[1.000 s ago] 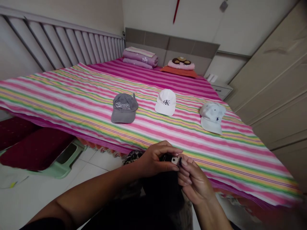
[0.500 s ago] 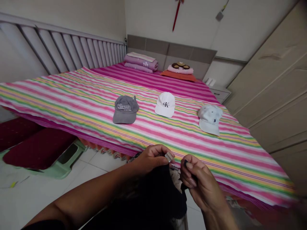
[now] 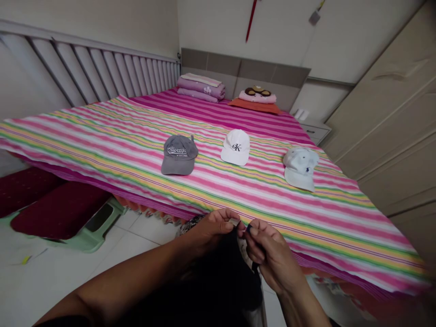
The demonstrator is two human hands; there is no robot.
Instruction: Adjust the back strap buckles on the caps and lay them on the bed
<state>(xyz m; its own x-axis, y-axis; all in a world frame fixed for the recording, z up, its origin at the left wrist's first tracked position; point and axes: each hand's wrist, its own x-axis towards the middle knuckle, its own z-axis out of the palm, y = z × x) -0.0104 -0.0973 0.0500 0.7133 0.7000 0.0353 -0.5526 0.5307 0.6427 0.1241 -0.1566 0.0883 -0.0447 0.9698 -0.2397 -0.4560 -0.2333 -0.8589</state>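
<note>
Just off the bed's near edge, my left hand [image 3: 213, 230] pinches a small metal buckle [image 3: 234, 222] on what looks like a black cap [image 3: 226, 272]. Opposite it, my right hand [image 3: 269, 247] grips the dark strap end [image 3: 249, 228] between thumb and forefinger, close to the buckle. The cap hangs below both hands, and its lower part blends into dark clothing. On the bed lie a grey cap [image 3: 179, 155] with white lettering, a white cap [image 3: 235, 147] with black letters, and a pale cap [image 3: 300, 169] with a small dark logo.
A striped sheet [image 3: 136, 159] covers the bed. Folded purple bedding [image 3: 200, 88] and a pink and orange pile [image 3: 257, 100] rest by the headboard [image 3: 221, 68]. Green stools [image 3: 91, 240] with dark red tops stand at left, a wardrobe [image 3: 391, 136] at right.
My right hand has moved left, bringing the strap end close to the buckle. My left hand stays nearly in place, still pinching the buckle. The caps on the bed are unmoved.
</note>
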